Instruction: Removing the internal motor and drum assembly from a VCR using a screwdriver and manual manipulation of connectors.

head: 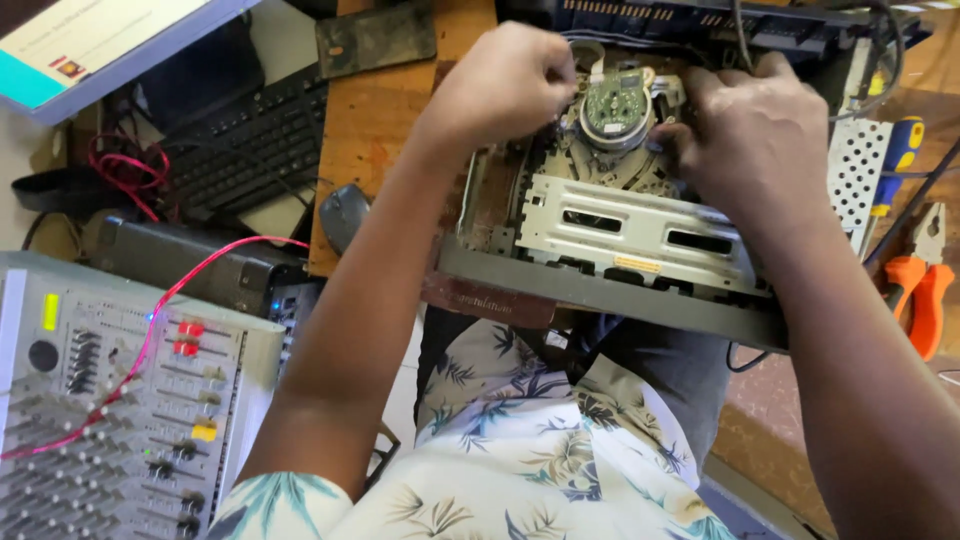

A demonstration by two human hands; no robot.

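Left grip: my left hand (505,85) is curled tight at the left edge of the round drum (612,108); fingertips pinched narrow, but I cannot tell whether anything small sits between them.
Right grip: my right hand (755,135) lies cupped over the right side of the mechanism, fingers pressed against the drum's flank; what they close on is hidden.
Where it is: the drum sits in the opened tape deck chassis (610,235), which rests on the wooden counter (375,120) and overhangs my lap.
Handling: the drum looks like polished metal, slick and easily marked, with a small circuit disc on top; I judge it fragile, best held by its rim, not its face.
Chassis: stiff sheet metal, probably sharp-edged.
Nearby: orange-handled pliers (918,290) to the right, a black keyboard (245,140) and an audio mixer (120,400) to the left.
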